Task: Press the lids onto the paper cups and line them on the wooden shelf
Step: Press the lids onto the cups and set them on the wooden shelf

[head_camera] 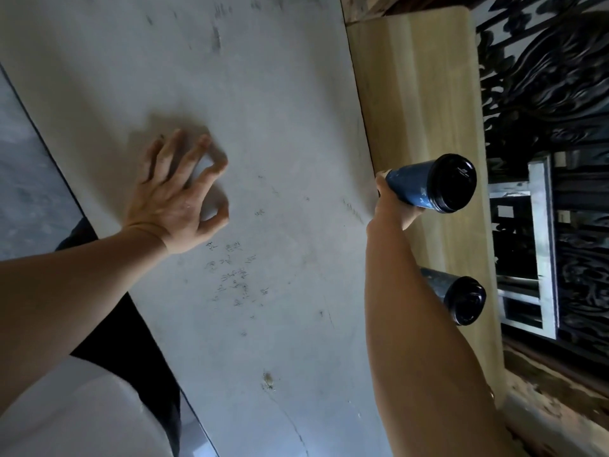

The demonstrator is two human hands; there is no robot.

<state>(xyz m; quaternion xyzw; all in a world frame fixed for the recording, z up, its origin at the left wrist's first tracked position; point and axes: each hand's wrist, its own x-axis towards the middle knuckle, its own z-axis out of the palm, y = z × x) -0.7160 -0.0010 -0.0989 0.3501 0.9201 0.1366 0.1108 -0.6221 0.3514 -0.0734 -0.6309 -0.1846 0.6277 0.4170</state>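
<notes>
My right hand point(392, 201) grips the base of a blue paper cup point(418, 184) with a black lid point(456, 183), holding it over the light wooden shelf point(412, 94). A second blue cup with a black lid point(461, 300) stands on the shelf nearer to me, partly hidden behind my right forearm. My left hand point(179, 196) rests on the grey table point(263, 94) with its fingers spread and nothing in it.
The grey table surface carries scuffs and scribbles near its middle. Beyond the shelf is a black ornate metal grille point(543, 77) and a pale frame point(540, 242). A dark garment and a white rounded shape point(82, 413) lie at the lower left.
</notes>
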